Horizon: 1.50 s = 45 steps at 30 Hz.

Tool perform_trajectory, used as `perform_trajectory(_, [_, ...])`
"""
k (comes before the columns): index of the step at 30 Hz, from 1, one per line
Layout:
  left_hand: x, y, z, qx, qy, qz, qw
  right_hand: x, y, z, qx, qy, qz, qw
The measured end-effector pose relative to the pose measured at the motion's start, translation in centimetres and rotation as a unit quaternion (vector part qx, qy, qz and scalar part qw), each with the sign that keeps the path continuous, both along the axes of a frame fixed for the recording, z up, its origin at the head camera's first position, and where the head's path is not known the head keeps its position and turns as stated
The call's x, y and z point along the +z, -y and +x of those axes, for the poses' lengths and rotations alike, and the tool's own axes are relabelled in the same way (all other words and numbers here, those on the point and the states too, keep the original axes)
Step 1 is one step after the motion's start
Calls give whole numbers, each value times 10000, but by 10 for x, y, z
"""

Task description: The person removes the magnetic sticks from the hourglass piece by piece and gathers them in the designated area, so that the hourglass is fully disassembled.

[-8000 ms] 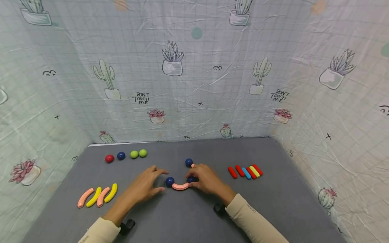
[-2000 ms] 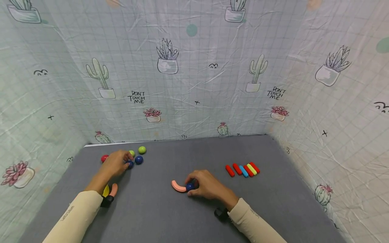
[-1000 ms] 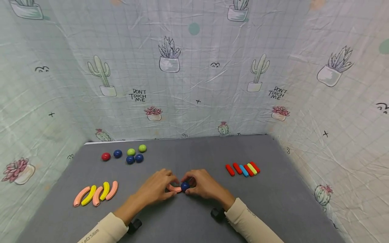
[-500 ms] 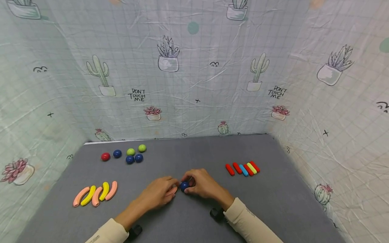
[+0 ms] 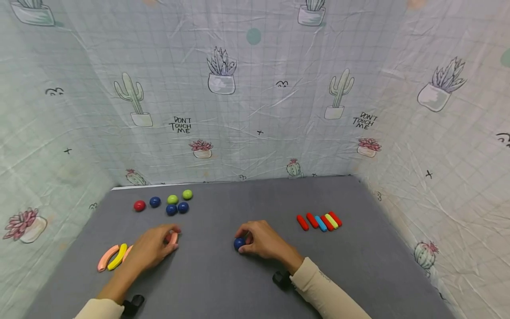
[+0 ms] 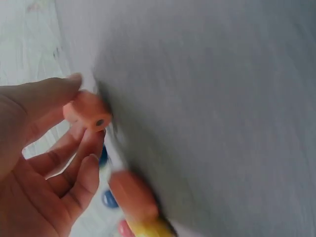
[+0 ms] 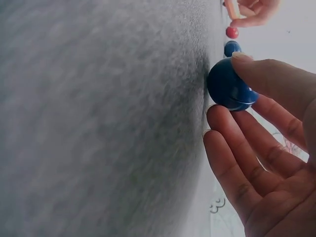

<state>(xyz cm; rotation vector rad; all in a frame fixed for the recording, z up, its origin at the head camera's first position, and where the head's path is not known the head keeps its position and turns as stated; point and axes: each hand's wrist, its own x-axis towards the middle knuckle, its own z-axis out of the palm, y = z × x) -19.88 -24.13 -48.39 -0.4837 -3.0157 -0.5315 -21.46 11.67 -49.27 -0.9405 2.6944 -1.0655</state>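
My left hand [image 5: 153,248] pinches a curved salmon-pink magnetic stick [image 6: 88,111] between thumb and fingers, above the grey table left of centre. A dark dot shows on the stick's end in the left wrist view. My right hand [image 5: 264,241] holds a dark blue ball [image 7: 229,85] at the middle of the table, thumb on one side and fingertips on the other. Under and beside the left forearm lie curved sticks, a pink one [image 5: 106,258] and a yellow one [image 5: 117,257] among them; the arm hides part of that group.
Toward the back left sit a red ball [image 5: 139,205], several blue balls [image 5: 171,209] and two green balls [image 5: 187,194]. Short straight sticks, red [image 5: 302,223], blue and yellow, lie in a row at the right. A patterned cloth [image 5: 255,110] encloses the table's back and sides.
The pink stick came away from the blue ball, and my left hand has carried it left toward the curved sticks. The right hand stays near the middle with the ball. Two blue balls joined the back-left group earlier.
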Motion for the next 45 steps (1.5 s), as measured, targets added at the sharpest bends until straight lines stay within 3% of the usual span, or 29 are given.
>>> perform_trajectory(4, [2,16,0,77,157,-234,9996,0,6,-5,-15,20,-13,10000])
perform_trajectory(11, [2,23,3,143,-293,-721,9969,0,32,-27,-220,99,-315,9992])
perform_trajectory(15, [3,22,3,251,-202,-785,9964,2,56,-45,-490,259,-399,9977])
perform_trajectory(21, [2,20,4,174,-458,-732,9961,4,93,-76,-929,187,-217,9953])
perform_trajectory(27, [0,23,10,100,-579,-599,9965,2,131,-99,-1689,516,-269,9839])
perform_trajectory(36, [-2,23,22,25,-692,-584,9959,1,161,-117,-2347,952,-643,9653])
perform_trajectory(45, [0,25,24,89,-632,-685,9956,6,170,-125,-2327,987,-630,9655])
